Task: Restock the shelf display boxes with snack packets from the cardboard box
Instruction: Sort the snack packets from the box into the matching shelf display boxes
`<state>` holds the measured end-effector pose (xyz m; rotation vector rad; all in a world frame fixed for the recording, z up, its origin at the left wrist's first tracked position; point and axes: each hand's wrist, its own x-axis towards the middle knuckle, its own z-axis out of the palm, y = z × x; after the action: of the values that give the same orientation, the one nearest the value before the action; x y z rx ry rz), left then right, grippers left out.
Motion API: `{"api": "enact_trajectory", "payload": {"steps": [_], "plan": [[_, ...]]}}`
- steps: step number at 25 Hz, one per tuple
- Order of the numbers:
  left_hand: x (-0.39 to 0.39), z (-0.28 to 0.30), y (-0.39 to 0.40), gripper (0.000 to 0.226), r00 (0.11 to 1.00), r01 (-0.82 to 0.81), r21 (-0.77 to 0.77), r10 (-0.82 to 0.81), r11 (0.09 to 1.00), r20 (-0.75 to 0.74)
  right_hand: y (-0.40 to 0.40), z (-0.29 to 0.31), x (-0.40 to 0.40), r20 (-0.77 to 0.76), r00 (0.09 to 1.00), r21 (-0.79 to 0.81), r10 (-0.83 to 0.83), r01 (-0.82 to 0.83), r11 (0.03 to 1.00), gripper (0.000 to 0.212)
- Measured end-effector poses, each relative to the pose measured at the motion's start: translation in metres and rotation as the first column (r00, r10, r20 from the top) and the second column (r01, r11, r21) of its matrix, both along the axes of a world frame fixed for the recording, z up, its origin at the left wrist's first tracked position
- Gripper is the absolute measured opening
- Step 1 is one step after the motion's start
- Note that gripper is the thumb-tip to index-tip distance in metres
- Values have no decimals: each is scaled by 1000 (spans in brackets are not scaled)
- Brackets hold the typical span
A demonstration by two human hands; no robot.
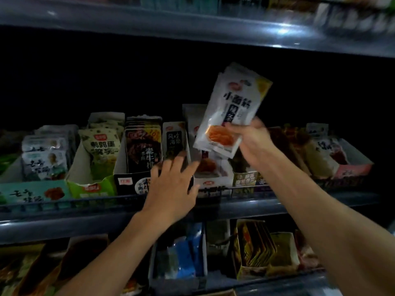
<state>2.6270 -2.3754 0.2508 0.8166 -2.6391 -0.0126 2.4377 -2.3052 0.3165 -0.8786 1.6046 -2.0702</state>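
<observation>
My right hand (253, 144) grips a stack of white snack packets (232, 107) with an orange food picture, held tilted above the middle shelf. Below the stack stands a white display box (210, 181) holding a few of the same packets. My left hand (173, 186) reaches toward that box with fingers spread, in front of the black display box (128, 182) and the narrow packet box (173, 139). It holds nothing. The cardboard box is out of view.
A row of display boxes fills the middle shelf: green (92, 186) and teal (32, 192) at left, pink-fronted (350, 167) at right. A shelf rail (256, 207) runs along the front. An upper shelf edge (192, 28) hangs overhead. More packets sit on the lower shelf (256, 253).
</observation>
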Motion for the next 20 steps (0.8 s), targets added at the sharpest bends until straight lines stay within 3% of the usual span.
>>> {"api": "enact_trajectory", "payload": {"steps": [1,3,4,6,7,8,9,10,11,12,13,14,16,18,20], "plan": [[-1,-4,-2,50,999,-2,4,2,1000,42,-17,-6,-8,-142,989,158,-36,58,986,50],[-2,-9,-3,46,997,8,-36,-6,999,77,-38,-21,-20,-511,859,484,29,260,836,70],[-1,-10,-4,45,996,15,-54,-11,998,84,-40,-29,-23,-617,784,535,62,361,764,80],[-1,-12,-6,46,997,14,-60,-9,998,82,-33,-39,-21,-701,713,499,-7,498,710,84],[-1,-13,-5,46,997,12,-55,-8,998,74,-27,-45,-19,-776,626,385,-79,570,726,72],[-1,-14,-3,46,998,9,-46,-6,999,67,-20,-51,-14,-873,477,241,-107,611,755,52],[-1,-15,-2,46,998,10,-34,-8,999,58,-13,-53,-8,-940,336,164,-49,575,802,31],[-2,-15,-1,46,999,15,-31,-14,999,48,-8,-54,-1,-959,258,231,114,484,844,17],[-2,-15,-1,46,999,18,-40,-16,999,44,-4,-53,8,-920,215,389,328,391,834,17],[-2,-16,-1,46,999,20,-50,-18,999,44,-2,-53,17,-831,198,555,520,341,759,26],[-1,-16,-1,46,999,21,-56,-19,998,46,-1,-55,23,-768,199,637,608,326,698,34],[0,-16,-1,47,998,20,-61,-16,998,57,0,-56,25,-786,214,617,580,335,712,38],[-1,-15,-1,45,997,23,-79,-16,997,82,-3,-46,25,-900,246,434,360,422,796,32],[-2,-14,1,40,997,21,-73,-16,997,73,-19,-19,20,-940,267,322,212,497,806,28],[-3,-12,2,39,997,22,-50,-18,998,73,-47,15,10,-935,301,329,185,549,768,49]]}}
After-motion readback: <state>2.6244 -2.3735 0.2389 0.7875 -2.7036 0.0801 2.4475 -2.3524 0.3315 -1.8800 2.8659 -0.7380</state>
